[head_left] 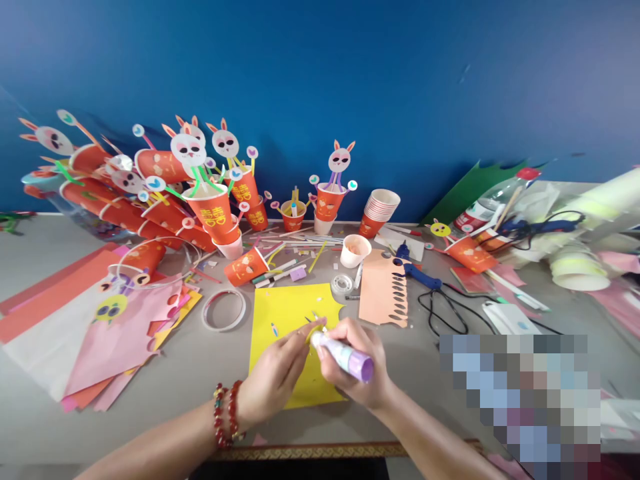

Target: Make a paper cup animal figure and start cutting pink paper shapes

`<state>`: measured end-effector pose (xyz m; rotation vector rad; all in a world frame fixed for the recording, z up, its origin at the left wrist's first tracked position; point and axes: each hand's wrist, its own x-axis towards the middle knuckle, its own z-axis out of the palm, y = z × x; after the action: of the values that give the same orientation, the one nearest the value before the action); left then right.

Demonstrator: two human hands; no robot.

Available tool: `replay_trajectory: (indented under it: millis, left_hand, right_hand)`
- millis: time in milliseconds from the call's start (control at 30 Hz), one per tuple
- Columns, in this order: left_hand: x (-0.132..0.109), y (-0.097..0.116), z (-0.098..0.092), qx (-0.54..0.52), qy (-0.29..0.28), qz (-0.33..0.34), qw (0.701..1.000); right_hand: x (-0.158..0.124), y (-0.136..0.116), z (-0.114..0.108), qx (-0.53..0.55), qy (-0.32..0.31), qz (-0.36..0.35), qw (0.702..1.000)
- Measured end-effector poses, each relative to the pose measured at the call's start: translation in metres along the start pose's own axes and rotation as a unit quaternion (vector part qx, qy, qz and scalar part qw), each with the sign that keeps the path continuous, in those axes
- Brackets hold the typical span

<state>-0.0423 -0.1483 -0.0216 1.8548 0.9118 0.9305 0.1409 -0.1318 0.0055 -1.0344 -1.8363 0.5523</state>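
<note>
My right hand is wrapped round a glue stick with a purple base, its white end pointing at my left fingertips. My left hand, with red bead bracelets at the wrist, pinches a small yellow paper piece against that end; the fingers hide most of it. Both hands are over a yellow sheet on the grey table. A small pale cut-out with a blue mark lies on the sheet, along with tiny dark scraps.
Orange paper cups with rabbit faces crowd the back left. Behind the sheet are a white cup and a tape roll. A blue glue gun with its cable lies right of a peach sheet. Coloured paper is piled left.
</note>
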Motion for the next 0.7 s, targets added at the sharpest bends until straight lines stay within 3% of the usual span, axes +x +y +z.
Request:
replay_trajectory:
  millis: [133,467,600,700]
  left_hand:
    - [-0.001,-0.001,0.000,0.006,0.006,0.000,1.000]
    - [-0.002,-0.002,0.001,-0.019,0.007,0.004,1.000]
    - [-0.002,-0.003,0.000,-0.116,0.021,-0.042,0.992]
    - [0.001,-0.007,-0.001,-0.261,0.061,-0.083,0.960]
  right_hand:
    - [0.002,0.000,-0.002,0.004,0.023,0.008,1.000]
    - [0.001,0.000,-0.002,-0.006,0.009,0.006,1.000]
    - [0.007,0.015,-0.015,-0.001,0.084,0.059,0.995]
    - [0.015,0.030,-0.031,0.118,0.163,0.150,0.968]
